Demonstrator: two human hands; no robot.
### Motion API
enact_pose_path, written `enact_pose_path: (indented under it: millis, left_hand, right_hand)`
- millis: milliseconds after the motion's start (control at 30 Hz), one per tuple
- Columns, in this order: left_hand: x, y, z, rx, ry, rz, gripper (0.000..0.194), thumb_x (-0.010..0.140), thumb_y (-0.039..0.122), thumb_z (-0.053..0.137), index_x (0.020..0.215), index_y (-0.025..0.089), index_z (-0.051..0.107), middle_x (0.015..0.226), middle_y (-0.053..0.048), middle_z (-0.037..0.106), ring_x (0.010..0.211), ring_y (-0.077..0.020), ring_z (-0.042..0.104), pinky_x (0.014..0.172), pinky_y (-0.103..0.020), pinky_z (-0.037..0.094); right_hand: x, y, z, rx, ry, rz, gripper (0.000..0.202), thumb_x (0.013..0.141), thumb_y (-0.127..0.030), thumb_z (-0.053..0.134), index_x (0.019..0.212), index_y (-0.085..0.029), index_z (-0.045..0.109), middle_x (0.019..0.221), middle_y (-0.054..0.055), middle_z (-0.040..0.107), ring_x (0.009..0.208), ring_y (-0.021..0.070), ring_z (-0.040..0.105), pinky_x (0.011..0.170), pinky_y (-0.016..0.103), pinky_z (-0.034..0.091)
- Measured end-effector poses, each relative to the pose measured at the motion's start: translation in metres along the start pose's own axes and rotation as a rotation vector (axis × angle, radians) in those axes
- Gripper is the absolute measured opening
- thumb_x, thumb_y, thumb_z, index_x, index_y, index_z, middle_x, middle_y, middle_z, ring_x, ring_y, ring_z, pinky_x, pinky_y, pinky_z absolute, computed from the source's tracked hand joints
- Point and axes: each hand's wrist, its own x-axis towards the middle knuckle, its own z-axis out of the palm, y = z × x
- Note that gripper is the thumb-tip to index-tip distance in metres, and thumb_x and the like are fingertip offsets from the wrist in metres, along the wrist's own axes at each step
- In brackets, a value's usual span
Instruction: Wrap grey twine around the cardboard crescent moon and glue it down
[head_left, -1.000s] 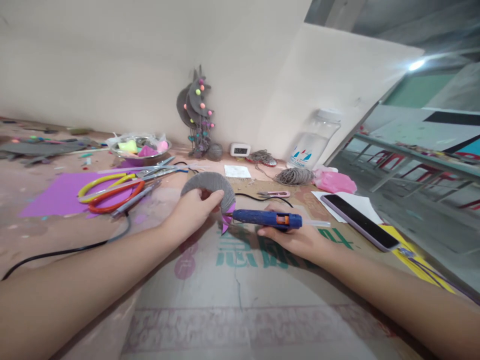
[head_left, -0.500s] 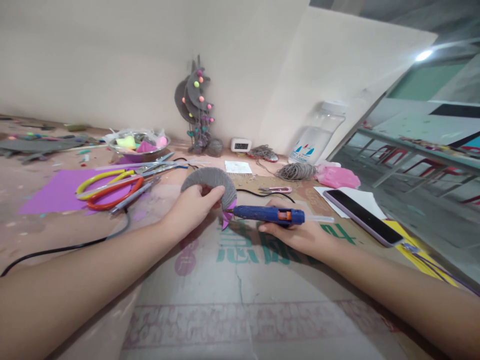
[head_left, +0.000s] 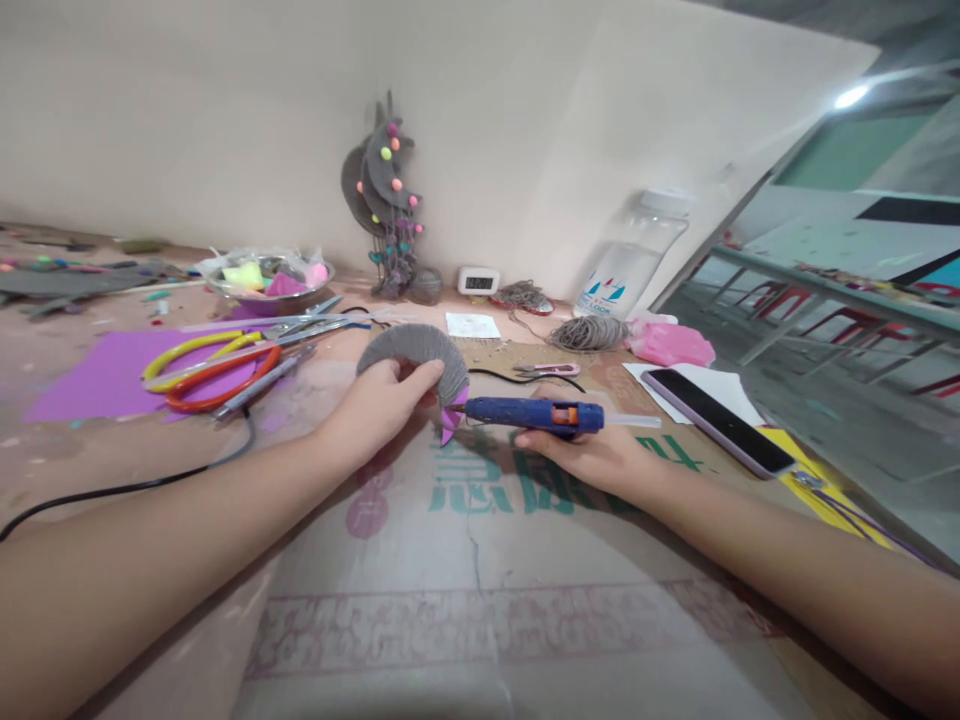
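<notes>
My left hand [head_left: 394,395] pinches a grey yarn-wrapped crescent [head_left: 420,345] between thumb and fingers. A purple piece [head_left: 451,420] shows at the crescent's lower right tip. My right hand [head_left: 570,440] is wrapped round a blue glue gun [head_left: 525,413], whose handle is hidden by the hand. A clear glue stick [head_left: 634,421] sticks out of its back end. The gun's nozzle is at the purple piece; whether they touch is hard to tell.
Scissors [head_left: 221,378] lie on a purple sheet [head_left: 90,375] at left, near a metal bowl [head_left: 277,303]. Behind stand a small clock [head_left: 478,281] and a bottle [head_left: 634,260]. Yarn [head_left: 589,334], a pink bag [head_left: 671,343] and a phone [head_left: 716,420] are at right. Cardboard [head_left: 420,640] lies below my hands.
The whole view has shifted slightly, so things appear a little higher and further left. The nozzle stays by the purple piece, and both hands keep their holds.
</notes>
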Motion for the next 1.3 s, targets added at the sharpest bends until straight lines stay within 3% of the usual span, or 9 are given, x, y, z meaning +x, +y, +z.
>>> enact_pose_path:
  millis: [300,1300]
  left_hand:
    - [0.005,-0.006,0.001,-0.056,-0.003,0.14,0.039,0.075,0.053,0.05,0.07,0.016,0.062,0.071,-0.005,0.067,0.068,-0.019,0.059,0.06,-0.026,0.04]
    - [0.007,-0.005,0.002,-0.277,-0.07,0.111,0.031,0.074,0.046,0.058,0.068,0.015,0.058,0.065,-0.002,0.06,0.064,-0.0148,0.054,0.065,-0.026,0.041]
  right_hand:
    - [0.0,0.003,0.001,-0.007,0.053,0.053,0.024,0.07,-0.041,0.061,0.069,-0.021,0.048,0.063,-0.002,0.049,0.059,0.0137,0.05,0.056,0.025,0.041]
    - [0.002,0.018,-0.005,-0.181,0.111,0.039,0.027,0.075,-0.048,0.058,0.076,-0.021,0.052,0.069,0.0,0.057,0.067,0.0174,0.055,0.06,0.028,0.043]
